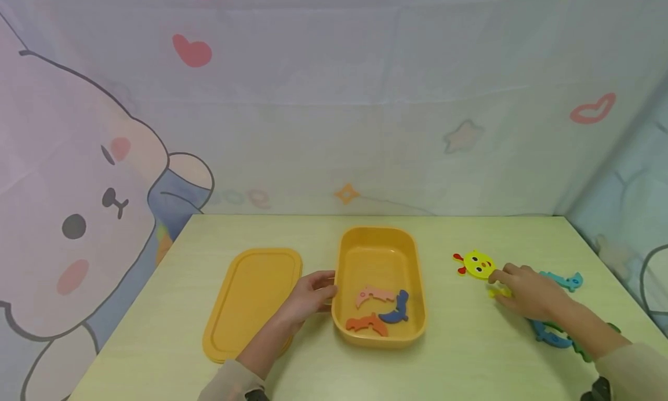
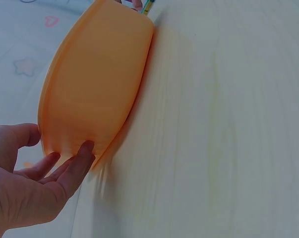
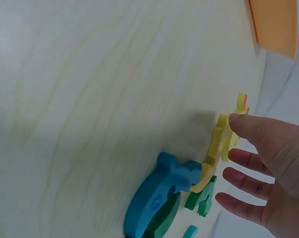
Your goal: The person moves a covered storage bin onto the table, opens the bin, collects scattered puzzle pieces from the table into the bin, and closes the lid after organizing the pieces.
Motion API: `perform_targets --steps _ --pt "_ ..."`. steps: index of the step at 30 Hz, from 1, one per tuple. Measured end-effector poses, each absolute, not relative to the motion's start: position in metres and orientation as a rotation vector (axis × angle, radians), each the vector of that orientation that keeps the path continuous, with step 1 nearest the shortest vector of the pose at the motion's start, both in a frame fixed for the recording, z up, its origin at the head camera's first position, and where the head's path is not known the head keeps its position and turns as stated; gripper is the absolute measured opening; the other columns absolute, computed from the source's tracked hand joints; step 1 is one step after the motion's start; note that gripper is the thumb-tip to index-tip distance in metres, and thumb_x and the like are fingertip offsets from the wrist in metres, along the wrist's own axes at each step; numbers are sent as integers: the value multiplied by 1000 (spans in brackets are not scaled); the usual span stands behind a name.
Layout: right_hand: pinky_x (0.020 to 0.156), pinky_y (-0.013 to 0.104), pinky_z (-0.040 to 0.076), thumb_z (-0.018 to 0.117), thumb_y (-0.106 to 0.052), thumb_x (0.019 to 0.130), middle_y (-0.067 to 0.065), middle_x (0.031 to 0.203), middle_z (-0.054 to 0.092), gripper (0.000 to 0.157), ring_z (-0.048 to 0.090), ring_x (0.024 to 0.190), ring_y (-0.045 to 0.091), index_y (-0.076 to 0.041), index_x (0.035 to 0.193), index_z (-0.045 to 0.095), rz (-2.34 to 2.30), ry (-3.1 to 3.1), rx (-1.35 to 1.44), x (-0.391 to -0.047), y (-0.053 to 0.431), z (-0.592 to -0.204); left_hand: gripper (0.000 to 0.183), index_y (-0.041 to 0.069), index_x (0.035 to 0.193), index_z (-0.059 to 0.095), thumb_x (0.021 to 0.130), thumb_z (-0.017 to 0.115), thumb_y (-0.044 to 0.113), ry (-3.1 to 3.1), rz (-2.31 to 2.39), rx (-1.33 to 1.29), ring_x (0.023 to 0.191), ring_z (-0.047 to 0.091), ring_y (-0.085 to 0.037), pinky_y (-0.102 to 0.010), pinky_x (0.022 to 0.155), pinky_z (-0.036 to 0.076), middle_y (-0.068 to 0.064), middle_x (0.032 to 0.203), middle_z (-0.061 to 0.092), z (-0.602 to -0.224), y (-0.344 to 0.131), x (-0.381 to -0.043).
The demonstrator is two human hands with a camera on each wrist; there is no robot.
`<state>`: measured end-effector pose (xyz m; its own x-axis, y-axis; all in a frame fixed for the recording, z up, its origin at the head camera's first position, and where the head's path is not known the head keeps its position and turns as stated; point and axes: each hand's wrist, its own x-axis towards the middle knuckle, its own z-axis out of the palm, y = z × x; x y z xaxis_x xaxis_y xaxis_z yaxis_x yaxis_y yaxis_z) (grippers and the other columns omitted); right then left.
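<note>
My left hand (image 1: 308, 299) rests against the left side of a yellow-orange plastic box (image 1: 381, 343), its fingers loosely extended on the outer wall and the thumb at the rim. Inside the box lie a pink piece (image 1: 377, 295), a dark blue piece (image 1: 398, 311) and an orange piece (image 1: 367, 323). On the right, my right hand (image 1: 537, 294) is over a small yellow piece (image 3: 216, 144), partly hidden in the head view. Its thumb tip is right at the yellow piece, with the other fingers spread. Just beyond the fingertips is a yellow smiling face piece (image 1: 478, 264) with red tips.
A flat yellow-orange lid (image 1: 253, 299) lies left of the box, partly under the left forearm. Around the right forearm are a blue piece (image 1: 552, 337), a teal piece (image 1: 571, 281) and green pieces (image 3: 204, 196). A printed cloth (image 1: 386, 128) hangs behind the table.
</note>
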<state>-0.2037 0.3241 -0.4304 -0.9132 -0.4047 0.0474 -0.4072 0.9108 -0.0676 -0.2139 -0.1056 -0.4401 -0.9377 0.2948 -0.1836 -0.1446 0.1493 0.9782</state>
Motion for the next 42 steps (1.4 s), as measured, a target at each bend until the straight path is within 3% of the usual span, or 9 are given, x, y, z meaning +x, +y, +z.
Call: perform_targets --steps 12,42 --pt "47 21 33 73 -20 76 0 83 53 24 39 61 10 -17 97 62 136 -3025 621 -200 330 -440 46 -3 133 42 91 53 12 2102 1854 163 105 57 -30 -37 79 54 -24 127 51 -437 -105 -211" --pt "49 24 37 72 -9 74 1 84 54 24 42 64 14 -18 94 63 97 -3003 588 -203 323 -446 46 -3 133 42 90 53 12 2097 1858 149 103 58 -28 -37 79 54 -23 126 51 -437 -105 -211"
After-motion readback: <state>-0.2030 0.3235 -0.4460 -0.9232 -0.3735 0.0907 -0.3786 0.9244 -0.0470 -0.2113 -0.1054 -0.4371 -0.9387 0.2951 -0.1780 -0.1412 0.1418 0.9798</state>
